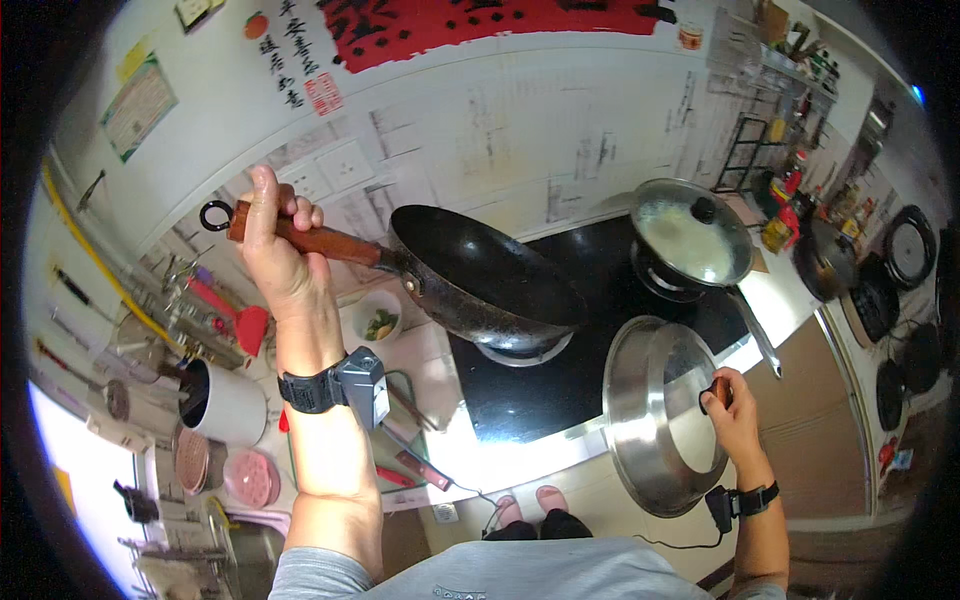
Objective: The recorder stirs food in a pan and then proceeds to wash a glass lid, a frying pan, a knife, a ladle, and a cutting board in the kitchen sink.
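Observation:
My left hand (pixel 281 225) grips the wooden handle of a dark wok (pixel 487 274), which is tilted with its left side raised over the left burner of a black cooktop (pixel 517 409). No food shows in the visible part of the wok. By its wooden knob, my right hand (pixel 735 416) holds a large domed steel lid with a glass centre (pixel 637 420). The lid stands on edge in the air at the cooktop's front right.
A glass-lidded pan (pixel 686 232) with pale contents sits on the right burner, its handle (pixel 754 330) pointing towards me. Left of the wok are a bowl with greens (pixel 377 319) and a cutting board (pixel 405 450) with a knife (pixel 424 469). Seasoning bottles (pixel 784 217) stand at right.

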The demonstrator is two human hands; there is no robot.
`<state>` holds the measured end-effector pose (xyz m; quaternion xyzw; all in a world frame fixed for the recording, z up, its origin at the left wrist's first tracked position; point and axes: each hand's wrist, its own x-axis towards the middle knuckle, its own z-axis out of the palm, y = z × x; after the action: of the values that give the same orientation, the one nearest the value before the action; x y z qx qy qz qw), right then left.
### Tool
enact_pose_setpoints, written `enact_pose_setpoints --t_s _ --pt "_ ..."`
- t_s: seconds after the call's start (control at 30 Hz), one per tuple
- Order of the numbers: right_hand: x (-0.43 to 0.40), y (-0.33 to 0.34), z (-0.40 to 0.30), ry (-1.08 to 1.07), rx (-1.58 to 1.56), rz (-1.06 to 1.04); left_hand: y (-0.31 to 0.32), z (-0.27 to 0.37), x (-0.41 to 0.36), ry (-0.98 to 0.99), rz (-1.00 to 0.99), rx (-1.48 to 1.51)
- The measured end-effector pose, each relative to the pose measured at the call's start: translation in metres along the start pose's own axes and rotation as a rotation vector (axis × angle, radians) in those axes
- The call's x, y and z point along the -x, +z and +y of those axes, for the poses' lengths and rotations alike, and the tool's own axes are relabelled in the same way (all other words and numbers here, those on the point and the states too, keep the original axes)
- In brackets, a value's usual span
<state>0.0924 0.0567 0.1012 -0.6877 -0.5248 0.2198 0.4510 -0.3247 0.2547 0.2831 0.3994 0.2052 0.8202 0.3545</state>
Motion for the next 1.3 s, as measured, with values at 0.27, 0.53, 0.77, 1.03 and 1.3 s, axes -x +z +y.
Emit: enact_pose_setpoints --t_s 0.27,0.53,0.77,1.03,1.3 --pt "0.018 -0.01 0.012 0.045 0.14 0.071 0.005 -0.062 -0.004 -0.077 -0.023 0.07" --pt "0.014 -0.006 -0.005 0.092 0.05 0.016 -0.001 -0.077 -0.005 -0.066 0.042 0.108" --pt "0.004 0.006 -0.01 0.063 0.054 -0.006 -0.035 -0.074 0.015 -0.047 0.102 0.101" --pt "-0.023 0.021 -0.046 -0.006 -0.02 -0.036 -0.117 -0.058 0.063 -0.178 0.071 0.156" --pt "-0.07 0.051 -0.096 -0.136 0.015 -0.142 -0.187 -0.061 0.115 -0.455 0.354 0.132"
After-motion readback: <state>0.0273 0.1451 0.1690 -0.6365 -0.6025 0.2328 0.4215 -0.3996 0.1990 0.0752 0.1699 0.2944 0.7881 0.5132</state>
